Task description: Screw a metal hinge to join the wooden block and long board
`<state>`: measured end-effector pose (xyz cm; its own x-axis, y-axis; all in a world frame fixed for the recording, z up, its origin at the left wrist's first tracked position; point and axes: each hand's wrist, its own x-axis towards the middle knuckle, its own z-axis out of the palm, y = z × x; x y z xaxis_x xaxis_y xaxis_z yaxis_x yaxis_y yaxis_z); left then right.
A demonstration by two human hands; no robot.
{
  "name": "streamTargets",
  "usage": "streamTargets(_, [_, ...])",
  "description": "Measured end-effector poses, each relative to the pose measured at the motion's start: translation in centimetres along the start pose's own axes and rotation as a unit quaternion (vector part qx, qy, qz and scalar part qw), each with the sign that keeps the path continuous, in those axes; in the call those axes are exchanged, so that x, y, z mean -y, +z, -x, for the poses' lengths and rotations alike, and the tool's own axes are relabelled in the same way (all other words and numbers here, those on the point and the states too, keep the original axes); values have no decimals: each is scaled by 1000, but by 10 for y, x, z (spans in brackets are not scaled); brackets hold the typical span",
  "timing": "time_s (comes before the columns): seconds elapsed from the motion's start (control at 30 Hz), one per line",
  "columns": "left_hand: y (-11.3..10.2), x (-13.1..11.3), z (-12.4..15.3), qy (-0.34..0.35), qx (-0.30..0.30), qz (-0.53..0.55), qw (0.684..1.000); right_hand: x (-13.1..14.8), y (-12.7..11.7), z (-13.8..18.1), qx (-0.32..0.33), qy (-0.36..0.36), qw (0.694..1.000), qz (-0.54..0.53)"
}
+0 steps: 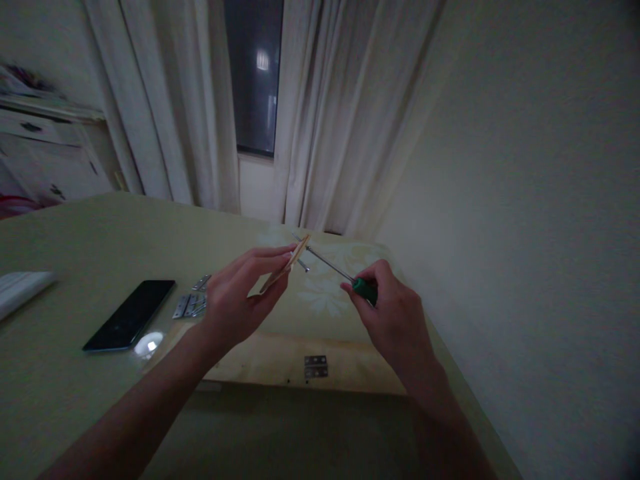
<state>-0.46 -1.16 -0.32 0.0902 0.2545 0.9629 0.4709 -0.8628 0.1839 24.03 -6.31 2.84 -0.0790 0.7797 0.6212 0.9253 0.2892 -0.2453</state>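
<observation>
My left hand [245,287] grips a thin, flat wooden piece [283,268], held tilted above the table. Screws pass through this piece, one [303,265] jutting out on its right side. In my right hand [393,310] is a screwdriver [364,289] with a green handle and a long metal shaft. Its tip meets the upper part of the wooden piece, at or near a screw head. Below both hands lies a pale wooden board [265,357], with a metal hinge [316,367] on it and two small dark spots near its front edge.
Left of the board are several metal hinges [190,305], a black phone [131,317] and a small shiny round object [149,345]. A white object [23,290] lies at the table's [110,233] far left. A wall [540,233] borders the right side; curtains [350,113] hang behind.
</observation>
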Motion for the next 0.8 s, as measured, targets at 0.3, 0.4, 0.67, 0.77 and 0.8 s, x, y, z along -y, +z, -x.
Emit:
streamTargets(0.3, [-1, -5, -4, -10, 19, 14, 1000, 8, -7, -2, 36, -3, 996, -82])
streamTargets(0.4, [0, -5, -4, -18, 17, 21, 999, 10, -10, -2, 58, -20, 992, -107])
streamTargets(0.67, [7, -3, 1, -98, -24, 97, 990, 4, -10, -4, 65, -52, 993, -79])
streamTargets(0.77, [11, -3, 1, -156, -63, 189, 968, 3, -9, -3, 72, -33, 996, -44])
streamTargets(0.8, [13, -4, 0, -166, -74, 209, 961, 4, -9, -2, 76, -25, 996, -44])
